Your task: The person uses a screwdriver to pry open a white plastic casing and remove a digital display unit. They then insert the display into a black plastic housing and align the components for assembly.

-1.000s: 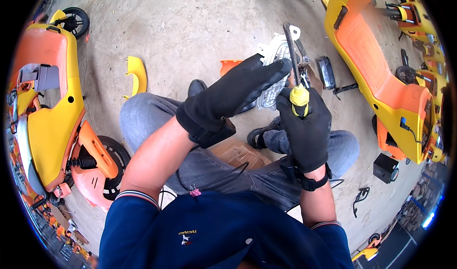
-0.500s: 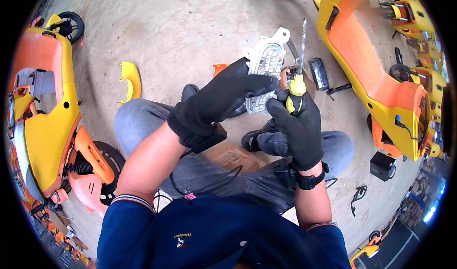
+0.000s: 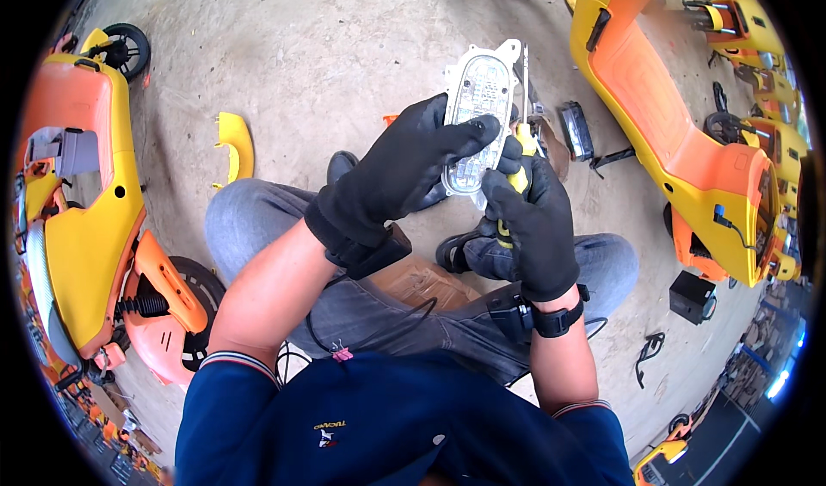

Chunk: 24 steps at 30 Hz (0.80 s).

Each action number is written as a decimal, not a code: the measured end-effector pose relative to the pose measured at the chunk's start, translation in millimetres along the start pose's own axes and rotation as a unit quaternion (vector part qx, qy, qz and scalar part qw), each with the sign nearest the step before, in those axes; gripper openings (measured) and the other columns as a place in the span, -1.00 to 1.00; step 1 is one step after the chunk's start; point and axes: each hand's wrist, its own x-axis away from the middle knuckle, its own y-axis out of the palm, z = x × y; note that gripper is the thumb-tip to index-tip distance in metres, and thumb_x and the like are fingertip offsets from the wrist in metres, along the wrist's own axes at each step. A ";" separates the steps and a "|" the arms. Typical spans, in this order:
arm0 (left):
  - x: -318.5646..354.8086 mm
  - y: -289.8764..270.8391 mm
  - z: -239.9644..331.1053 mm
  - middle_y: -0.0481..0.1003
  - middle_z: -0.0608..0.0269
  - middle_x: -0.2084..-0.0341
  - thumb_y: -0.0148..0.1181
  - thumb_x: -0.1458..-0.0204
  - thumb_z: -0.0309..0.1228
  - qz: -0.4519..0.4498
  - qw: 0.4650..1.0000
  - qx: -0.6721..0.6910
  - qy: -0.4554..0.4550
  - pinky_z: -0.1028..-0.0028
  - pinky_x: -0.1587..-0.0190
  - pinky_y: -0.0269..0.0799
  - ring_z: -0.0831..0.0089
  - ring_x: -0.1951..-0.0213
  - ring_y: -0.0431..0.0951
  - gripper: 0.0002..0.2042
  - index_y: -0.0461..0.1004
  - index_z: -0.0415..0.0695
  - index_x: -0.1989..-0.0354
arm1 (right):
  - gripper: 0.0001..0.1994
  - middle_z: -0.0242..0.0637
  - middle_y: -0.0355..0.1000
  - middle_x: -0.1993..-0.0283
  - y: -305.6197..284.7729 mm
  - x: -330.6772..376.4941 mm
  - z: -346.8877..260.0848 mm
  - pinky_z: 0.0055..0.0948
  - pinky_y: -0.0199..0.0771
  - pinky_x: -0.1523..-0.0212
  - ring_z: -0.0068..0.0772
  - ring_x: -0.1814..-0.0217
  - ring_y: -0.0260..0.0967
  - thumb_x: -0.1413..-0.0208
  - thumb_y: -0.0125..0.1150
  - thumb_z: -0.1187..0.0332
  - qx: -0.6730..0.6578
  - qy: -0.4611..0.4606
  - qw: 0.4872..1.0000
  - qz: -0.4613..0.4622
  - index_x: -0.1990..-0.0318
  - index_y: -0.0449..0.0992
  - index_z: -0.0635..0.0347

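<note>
Head view — grips a clear, white-edged lamp (image 3: 480, 99) in the black-gloved left hand (image 3: 404, 163). Holds a yellow screwdriver (image 3: 523, 135) in the curled right hand (image 3: 538, 224), pointing away, just beside the lamp — maybe touching it, too hidden to tell. Has the lamp up over the gray floor (image 3: 335, 47), ahead of the bent knees (image 3: 237, 219).

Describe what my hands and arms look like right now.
Your left hand and right hand wear black gloves. A black strap circles the right wrist, beside a small black box; another dark box sits at the left wrist. Both forearms are bare below short navy sleeves with light-and-red striped cuffs.
</note>
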 end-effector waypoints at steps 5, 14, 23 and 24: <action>-2.3 -2.4 -1.4 0.61 -0.01 0.07 0.07 -0.38 -0.24 -0.010 1.000 0.007 -0.004 0.38 0.03 0.65 0.34 0.10 0.69 -0.51 0.26 -0.32 -0.33 | -0.72 -0.39 0.51 0.31 0.9 0.2 -1.2 -0.67 0.45 0.46 -0.72 0.43 0.42 -0.22 0.33 0.36 -0.013 0.007 1.000 -0.012 -0.01 0.48 0.25; 2.5 -0.1 2.7 0.54 0.05 -0.05 0.18 -0.18 -0.47 0.003 1.000 -0.018 -0.012 0.42 -0.06 0.59 0.35 -0.01 0.63 -0.41 0.18 -0.33 -0.38 | -0.67 -0.43 0.45 0.33 -7.6 0.3 3.1 -0.64 0.40 0.45 -0.69 0.45 0.39 -0.23 0.32 0.32 -0.001 0.048 0.999 -0.023 -0.08 0.45 0.22; 7.3 1.2 5.7 0.52 0.07 -0.11 0.19 -0.02 -0.59 -0.012 0.996 -0.093 -0.007 0.39 -0.15 0.53 0.36 -0.08 0.59 -0.33 0.18 -0.33 -0.39 | -0.71 -0.42 0.48 0.34 -9.5 3.0 6.3 -0.64 0.38 0.50 -0.67 0.50 0.41 -0.24 0.30 0.33 -0.034 0.042 0.998 -0.023 -0.05 0.48 0.21; 7.5 1.3 5.6 0.52 0.07 -0.10 0.19 -0.02 -0.60 -0.012 0.996 -0.087 -0.009 0.39 -0.15 0.52 0.36 -0.08 0.59 -0.33 0.19 -0.33 -0.38 | -0.71 -0.42 0.48 0.34 -9.9 3.4 6.0 -0.64 0.38 0.50 -0.67 0.50 0.41 -0.25 0.29 0.34 -0.034 0.037 0.998 -0.026 -0.06 0.48 0.21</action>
